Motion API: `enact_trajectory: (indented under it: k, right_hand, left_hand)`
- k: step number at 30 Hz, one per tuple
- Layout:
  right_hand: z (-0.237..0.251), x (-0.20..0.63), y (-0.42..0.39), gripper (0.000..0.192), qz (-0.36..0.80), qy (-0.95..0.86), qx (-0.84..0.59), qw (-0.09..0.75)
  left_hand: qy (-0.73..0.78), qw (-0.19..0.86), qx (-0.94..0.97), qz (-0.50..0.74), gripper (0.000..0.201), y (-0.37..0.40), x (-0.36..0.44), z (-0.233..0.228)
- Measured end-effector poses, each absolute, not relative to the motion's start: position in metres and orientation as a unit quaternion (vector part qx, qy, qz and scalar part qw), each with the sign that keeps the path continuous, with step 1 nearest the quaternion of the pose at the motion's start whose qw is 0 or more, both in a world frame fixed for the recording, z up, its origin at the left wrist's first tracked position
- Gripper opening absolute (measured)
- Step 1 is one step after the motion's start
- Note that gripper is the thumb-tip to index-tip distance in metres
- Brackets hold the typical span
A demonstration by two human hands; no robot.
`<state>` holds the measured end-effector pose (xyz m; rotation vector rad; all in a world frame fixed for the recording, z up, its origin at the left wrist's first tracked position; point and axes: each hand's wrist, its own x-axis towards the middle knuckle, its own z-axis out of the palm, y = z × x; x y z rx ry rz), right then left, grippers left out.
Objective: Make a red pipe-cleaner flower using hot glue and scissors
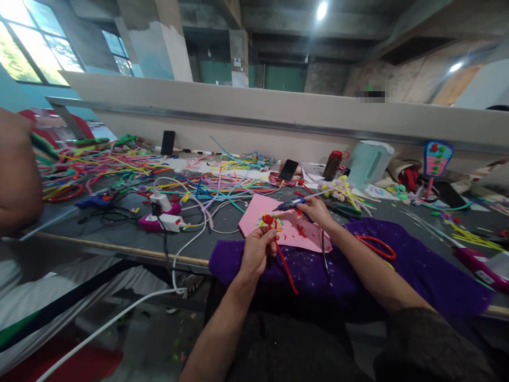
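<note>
My left hand (256, 250) pinches a red pipe-cleaner flower (268, 218), its bloom upright above my fingers and its long red stem hanging down to the right. My right hand (317, 213) is wrapped round a blue hot glue gun (292, 204), whose nozzle points left, near the bloom. I cannot tell if the nozzle touches it. A black cord (325, 260) hangs below that hand. Beneath both hands lies a pink sheet (250, 212) with red and yellow-green scraps on it. A purple cloth (226, 257) covers the table edge under the sheet.
Power strips (161, 220) with white cables stand to the left, near many loose pipe cleaners (238, 183). Behind are a phone (288, 170), a brown bottle (333, 164) and a pale green jug (369, 162). Another person's arm (18, 175) shows at far left.
</note>
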<state>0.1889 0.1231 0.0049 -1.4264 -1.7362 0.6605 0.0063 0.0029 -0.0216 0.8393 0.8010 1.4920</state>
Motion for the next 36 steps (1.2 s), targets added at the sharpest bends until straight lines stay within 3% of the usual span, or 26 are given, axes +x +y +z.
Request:
enact_trajectory:
  k: [23, 30, 36]
  right_hand:
    - [-0.013, 0.186, 0.127, 0.030, 0.204, -0.689, -0.600, 0.352]
    - [-0.008, 0.189, 0.124, 0.030, 0.128, -0.693, -0.633, 0.322]
    - [-0.002, 0.193, 0.118, 0.039, 0.035, -0.694, -0.681, 0.231]
  left_hand:
    - [0.346, 0.587, 0.353, 0.641, 0.027, 0.001, 0.008, -0.019]
    - [0.351, 0.587, 0.351, 0.640, 0.027, 0.000, 0.007, -0.018]
    - [0.353, 0.591, 0.343, 0.640, 0.026, -0.002, 0.007, -0.015]
